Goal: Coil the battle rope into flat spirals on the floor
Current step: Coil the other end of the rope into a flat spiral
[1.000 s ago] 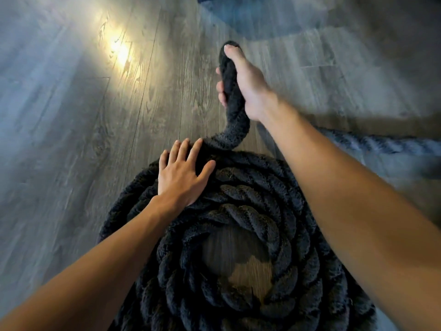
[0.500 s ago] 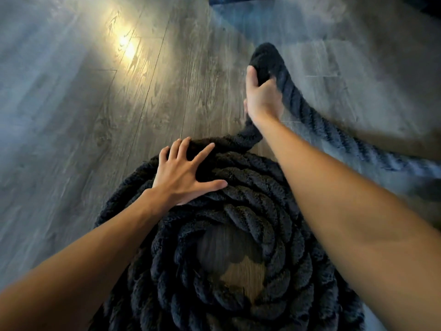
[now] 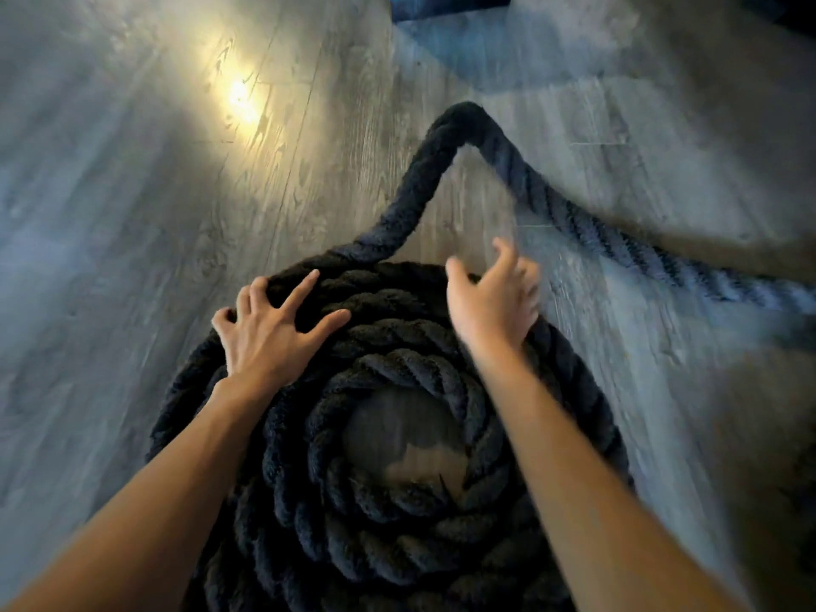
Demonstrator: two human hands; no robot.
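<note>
A thick black battle rope (image 3: 397,435) lies coiled in a flat spiral of several turns on the floor right below me, with a bare patch of floor in its middle. From the coil's far edge a loose length of rope (image 3: 468,121) runs away, bends sharply and trails off to the right. My left hand (image 3: 269,329) presses on the coil's far left turns with fingers spread. My right hand (image 3: 494,302) hovers over the coil's far right edge, fingers loosely bent and blurred, holding nothing.
Grey wood-plank floor (image 3: 132,214) surrounds the coil, with a bright glare spot (image 3: 240,97) at the upper left. A dark object with a blue edge (image 3: 446,4) sits at the top. The loose rope crosses the floor on the right.
My right hand let go of the rope bend and drew back toward the coil. The bend now lies free on the floor. My left hand shifted slightly left on the coil.
</note>
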